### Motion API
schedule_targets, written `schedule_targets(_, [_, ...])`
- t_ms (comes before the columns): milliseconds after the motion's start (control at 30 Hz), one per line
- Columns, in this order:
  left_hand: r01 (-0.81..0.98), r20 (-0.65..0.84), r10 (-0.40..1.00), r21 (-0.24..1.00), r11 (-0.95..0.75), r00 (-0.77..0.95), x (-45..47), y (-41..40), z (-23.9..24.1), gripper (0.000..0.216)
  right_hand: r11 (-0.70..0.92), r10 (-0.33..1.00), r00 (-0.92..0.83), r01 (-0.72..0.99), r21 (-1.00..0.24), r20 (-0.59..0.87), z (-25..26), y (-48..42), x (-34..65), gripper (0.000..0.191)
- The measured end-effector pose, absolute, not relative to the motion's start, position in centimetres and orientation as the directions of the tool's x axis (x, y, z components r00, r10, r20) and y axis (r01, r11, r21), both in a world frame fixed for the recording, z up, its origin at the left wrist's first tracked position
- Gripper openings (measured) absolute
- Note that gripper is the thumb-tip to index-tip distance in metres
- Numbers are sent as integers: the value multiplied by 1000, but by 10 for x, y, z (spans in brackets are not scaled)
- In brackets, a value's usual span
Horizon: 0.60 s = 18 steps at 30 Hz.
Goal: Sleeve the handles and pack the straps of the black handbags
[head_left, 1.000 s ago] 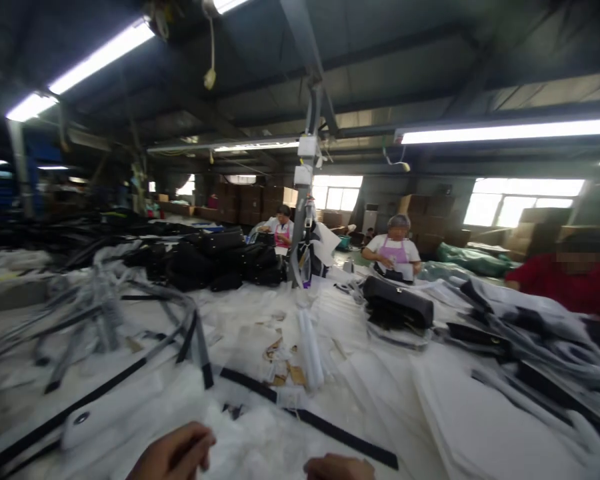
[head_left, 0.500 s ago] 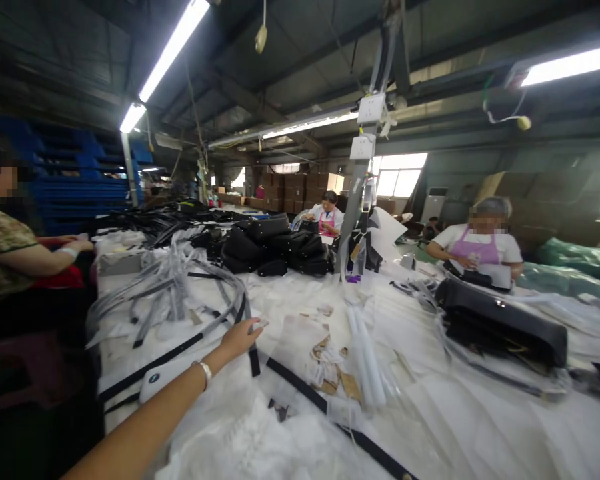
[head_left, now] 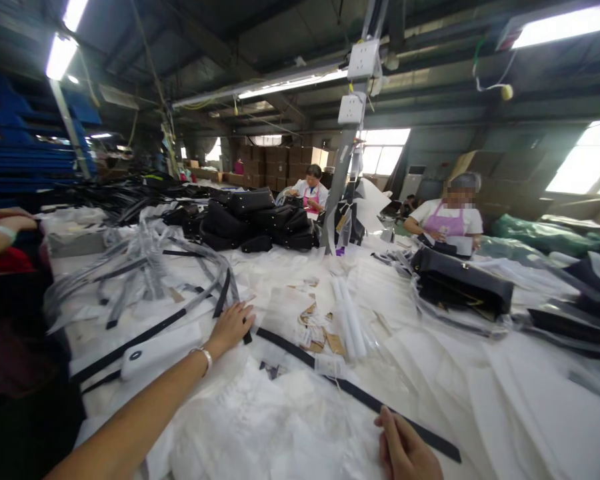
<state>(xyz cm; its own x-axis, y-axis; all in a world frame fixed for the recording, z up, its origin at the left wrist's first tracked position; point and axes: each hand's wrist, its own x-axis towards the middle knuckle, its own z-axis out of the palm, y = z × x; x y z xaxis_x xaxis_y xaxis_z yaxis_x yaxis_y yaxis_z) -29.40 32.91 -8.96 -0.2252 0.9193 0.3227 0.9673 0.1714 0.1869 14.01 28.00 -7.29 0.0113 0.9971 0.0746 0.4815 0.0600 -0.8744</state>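
Observation:
My left hand [head_left: 233, 328] reaches over the table, palm down with fingers stretched out. It rests on a black strap [head_left: 223, 293] whose end shows beside the fingers. My right hand [head_left: 407, 448] is low in the view, fingers curled and pressed together. Its fingertips meet the near edge of a long black strap [head_left: 363, 395] lying diagonally across the table; whether anything is between them is hidden. Crumpled white wrapping [head_left: 235, 427] lies between my arms. Under my left forearm sits a white case-like object with a round dark mark [head_left: 153, 357].
Beyond my left hand lie plastic-wrapped straps [head_left: 153, 257]. Black bags [head_left: 255, 220] are piled further back, near a grey post [head_left: 336, 193]. Brown tags [head_left: 323, 333] and a clear plastic roll [head_left: 347, 320] lie centrally. An open black bag [head_left: 463, 283] stands right. Co-workers sit across and at left.
My right hand has come into view at the lower right, at the long strap. My left hand has come down onto the strap end, its fingers flatter. The view has shifted right.

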Motion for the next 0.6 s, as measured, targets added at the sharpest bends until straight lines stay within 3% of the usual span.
schedule_targets(300, [971, 343, 913, 171, 168, -218, -295, 331, -92, 40, -22, 1000, 4, 408, -913, -22, -74, 278, 144, 49])
schedule_targets(600, [951, 345, 910, 278, 138, -232, -295, 333, -85, 41, 7, 1000, -7, 474, -881, 4, -82, 279, 144, 51])
